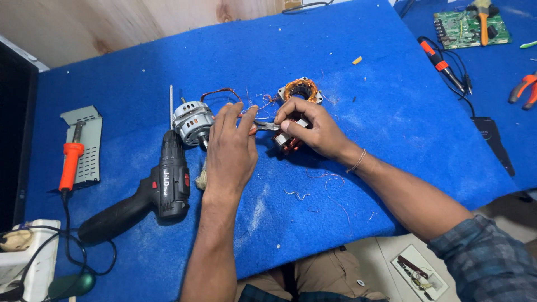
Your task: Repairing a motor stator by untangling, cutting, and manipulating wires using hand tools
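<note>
blue worktop (pixel 363 140) padding loose parts. black drill (pixel 151 196) parked left, clear of the hands. left hand (pixel 232 148) closed around pliers (pixel 263 126), nose aimed at the coil. right hand (pixel 313 131) pinning copper-wound stator (pixel 288 140) steady mid-worktop, fingers (pixel 291 112) curled tight over it.

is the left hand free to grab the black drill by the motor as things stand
Probably not right away: the left hand is gripping pliers at the winding. The black drill lies just beside its wrist, with nothing between them, once the pliers are set down.
</note>
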